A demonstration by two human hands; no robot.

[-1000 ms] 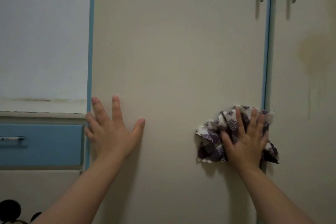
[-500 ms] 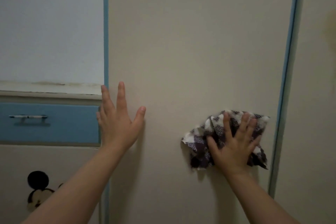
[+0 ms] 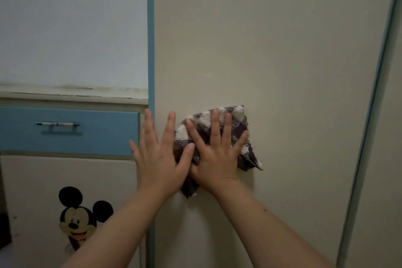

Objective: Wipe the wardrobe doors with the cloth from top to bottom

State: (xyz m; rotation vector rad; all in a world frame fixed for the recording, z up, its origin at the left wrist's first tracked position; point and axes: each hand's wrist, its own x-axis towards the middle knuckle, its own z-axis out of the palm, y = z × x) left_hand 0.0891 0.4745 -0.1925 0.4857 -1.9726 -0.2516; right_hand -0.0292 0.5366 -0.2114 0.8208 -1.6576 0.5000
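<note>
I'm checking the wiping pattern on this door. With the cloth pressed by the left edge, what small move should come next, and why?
Probably slide the cloth back toward the right, a little lower. The right hand presses it flat on the door right beside the left hand, which rests at the blue edge strip, so this pass looks finished. Bare door remains to the right and below.

bare door (image 3: 282, 50) above, drawer handle (image 3: 57, 124) protruding left

Two bare hands, left hand (image 3: 158, 159) and right hand (image 3: 214, 154), one crumpled purple-and-white patterned cloth (image 3: 237, 135), one plain cream wardrobe door panel (image 3: 272, 50) fully in view, one blue drawer front (image 3: 97, 132) with one bar handle (image 3: 57, 124), and one cartoon mouse sticker (image 3: 79, 222).
</note>
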